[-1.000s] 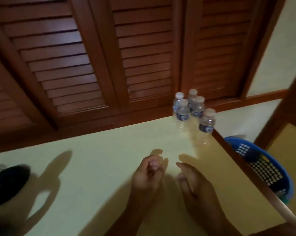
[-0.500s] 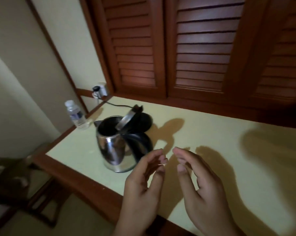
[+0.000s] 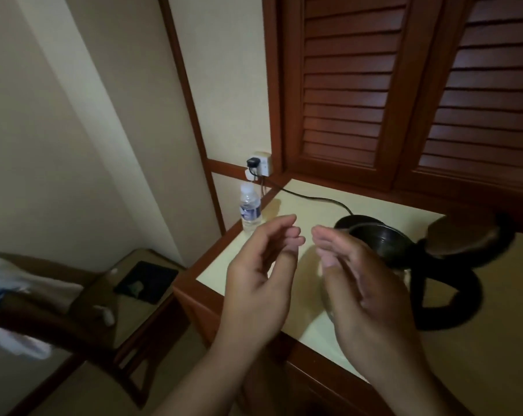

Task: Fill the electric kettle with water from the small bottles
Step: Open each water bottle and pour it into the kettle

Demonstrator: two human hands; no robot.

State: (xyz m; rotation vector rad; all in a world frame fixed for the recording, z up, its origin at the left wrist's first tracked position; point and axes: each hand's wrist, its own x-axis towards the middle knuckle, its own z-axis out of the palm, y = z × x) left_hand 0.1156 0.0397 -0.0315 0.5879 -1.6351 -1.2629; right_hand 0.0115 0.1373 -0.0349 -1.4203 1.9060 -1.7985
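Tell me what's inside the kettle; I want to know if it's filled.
The kettle stands lid-open with a dark interior; no water is discernible. The right hand covers its front.

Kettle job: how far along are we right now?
Done: the kettle stands on the table with its lid open and its cord plugged into the wall. In hand: nothing; the left hand and right hand are open and empty in front of it. Left: picking up the bottle, still capped at the table corner, and pouring.

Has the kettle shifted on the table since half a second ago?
Cannot tell. The kettle looks blurred and the camera swung; it stands right of the bottle.
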